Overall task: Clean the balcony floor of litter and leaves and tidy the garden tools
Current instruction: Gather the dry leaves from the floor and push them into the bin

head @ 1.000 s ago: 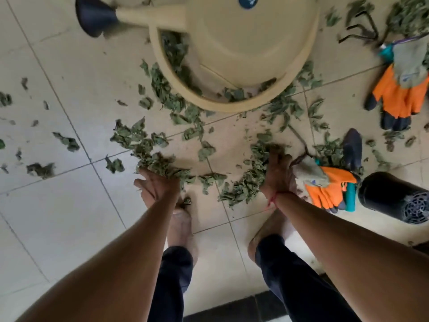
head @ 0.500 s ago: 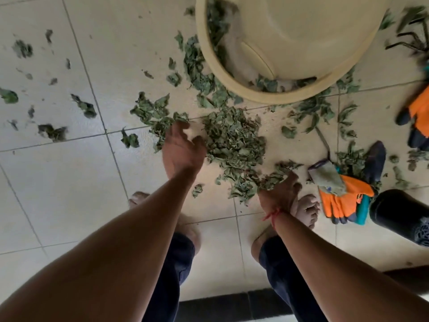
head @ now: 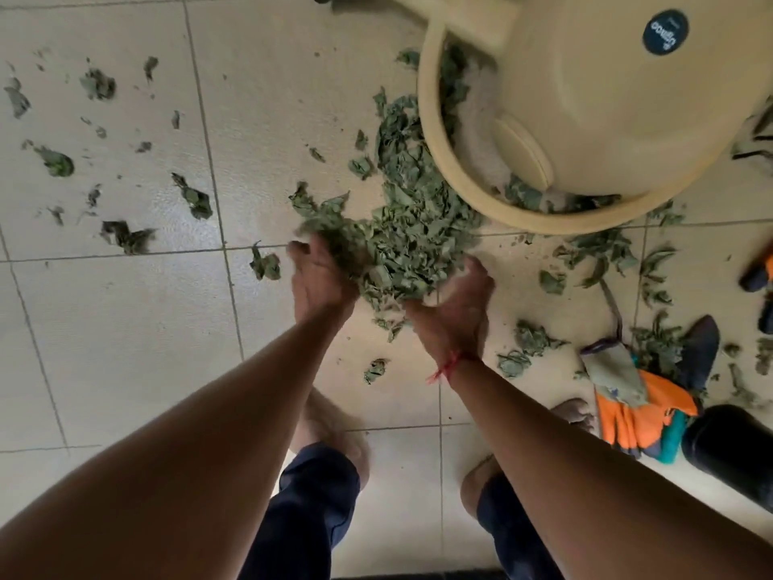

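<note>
Two open, cupped palms: left hand (head: 318, 278), right hand (head: 456, 304) press leaves (head: 401, 240) | I fear weak pressure spills them.

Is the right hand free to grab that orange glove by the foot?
Probably not yet: the right hand and left hand cup a heap of leaves between them. The orange glove lies uncovered close by, so nothing blocks it.

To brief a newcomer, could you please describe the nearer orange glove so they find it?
Start at the cream watering can. Nearer the person, right of the leaf pile, lies the orange glove beside a black tub. Only it shows a grey cuff.
</note>
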The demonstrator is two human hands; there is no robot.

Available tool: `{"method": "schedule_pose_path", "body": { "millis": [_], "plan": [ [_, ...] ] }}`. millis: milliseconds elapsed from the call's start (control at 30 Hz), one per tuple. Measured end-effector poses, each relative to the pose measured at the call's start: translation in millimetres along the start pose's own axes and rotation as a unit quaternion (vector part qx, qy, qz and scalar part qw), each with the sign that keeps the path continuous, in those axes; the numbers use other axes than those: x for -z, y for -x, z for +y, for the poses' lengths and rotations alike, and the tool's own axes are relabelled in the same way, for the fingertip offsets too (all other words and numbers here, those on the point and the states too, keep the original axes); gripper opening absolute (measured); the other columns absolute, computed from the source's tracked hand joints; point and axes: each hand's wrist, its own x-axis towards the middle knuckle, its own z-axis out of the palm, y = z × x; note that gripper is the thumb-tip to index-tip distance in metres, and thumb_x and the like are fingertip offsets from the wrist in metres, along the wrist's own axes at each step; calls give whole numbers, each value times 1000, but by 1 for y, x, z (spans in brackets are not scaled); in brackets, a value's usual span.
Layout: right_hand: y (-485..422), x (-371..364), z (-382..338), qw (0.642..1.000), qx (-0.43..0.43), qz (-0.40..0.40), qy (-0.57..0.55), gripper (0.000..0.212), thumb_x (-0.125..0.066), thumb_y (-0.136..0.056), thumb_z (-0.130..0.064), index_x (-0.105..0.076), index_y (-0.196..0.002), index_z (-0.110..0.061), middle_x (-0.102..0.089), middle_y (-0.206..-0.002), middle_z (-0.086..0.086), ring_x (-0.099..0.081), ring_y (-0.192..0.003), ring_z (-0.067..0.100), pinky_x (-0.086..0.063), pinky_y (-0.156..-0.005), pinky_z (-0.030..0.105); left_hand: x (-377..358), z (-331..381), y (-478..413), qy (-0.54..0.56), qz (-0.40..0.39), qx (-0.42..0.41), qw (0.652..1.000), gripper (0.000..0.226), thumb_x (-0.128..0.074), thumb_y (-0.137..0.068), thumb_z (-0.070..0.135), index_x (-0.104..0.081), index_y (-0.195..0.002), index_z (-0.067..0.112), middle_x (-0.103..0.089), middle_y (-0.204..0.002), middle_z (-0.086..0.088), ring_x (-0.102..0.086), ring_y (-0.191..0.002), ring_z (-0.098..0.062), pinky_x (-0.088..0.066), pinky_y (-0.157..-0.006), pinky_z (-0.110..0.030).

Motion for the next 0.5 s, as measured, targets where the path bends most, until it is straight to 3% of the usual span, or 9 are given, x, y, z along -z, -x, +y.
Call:
{"method": "schedule_pose_path", "body": {
  "millis": [67, 100, 167, 233, 300, 367, 433, 500],
  "plan": [
    [-5, 21, 17, 995, -28, 87, 46, 72, -75, -71, -29, -38, -131, -13, -42, -129, 10, -56, -97, 23, -47, -67, 27, 1, 8, 3, 0, -39, -76, 996, 68, -69, -81, 2, -36, -140, 14, -38, -137, -15, -47, -92, -16, -39, -63, -8],
    [-10, 33, 27, 989, -61, 115, 73, 64, -71, -73, -24, -40, -127, -12, -43, -128, 13, -57, -97, 29, -46, -69, 29, 1, 10, 5, -4, -40, -107, 993, 66, -68, -81, 3, -37, -139, 14, -41, -136, -13, -52, -92, -18, -40, -67, -8],
    [-26, 54, 46, 977, -126, 143, 99, 62, -65, -71, -15, -38, -127, -10, -39, -129, 17, -53, -103, 39, -46, -78, 35, 5, 11, 6, -19, -7, -120, 993, 65, -66, -83, 19, -34, -139, 12, -44, -127, -11, -52, -87, -18, -43, -68, -18],
    [-43, 62, 51, 975, -136, 130, 119, 73, -63, -69, -11, -33, -135, -11, -34, -132, 20, -48, -111, 45, -46, -90, 44, 13, 6, 1, -43, 52, -70, 995, 69, -61, -83, 35, -30, -140, 11, -41, -121, -10, -45, -88, -17, -40, -65, -27],
    [-56, 56, 41, 984, -85, 85, 135, 84, -65, -70, -8, -27, -145, -14, -30, -139, 20, -41, -121, 44, -43, -98, 45, 24, 2, -8, -53, 96, -15, 994, 71, -61, -80, 31, -29, -141, 11, -40, -123, -12, -45, -94, -23, -41, -67, -31],
    [-62, 40, 18, 986, 15, 28, 163, 90, -68, -71, -6, -25, -149, -18, -26, -147, 16, -35, -130, 38, -44, -96, 38, 32, -1, -18, -65, 111, -7, 992, 76, -66, -76, 20, -30, -142, 11, -39, -129, -16, -46, -102, -29, -51, -67, -39],
    [-64, 24, -5, 974, 117, -42, 191, 94, -74, -68, -7, -27, -148, -20, -25, -149, 10, -32, -134, 31, -44, -99, 32, 39, -3, -30, -95, 100, -37, 990, 85, -69, -76, 18, -24, -148, 12, -34, -140, -18, -43, -111, -34, -56, -74, -46],
    [-65, 14, -21, 954, 184, -86, 222, 90, -75, -65, -8, -35, -145, -19, -29, -145, 8, -32, -133, 30, -44, -105, 42, 47, 1, -47, -125, 81, -88, 985, 95, -73, -78, 27, -16, -153, 13, -25, -152, -16, -37, -126, -36, -52, -88, -52]
  ]
}}
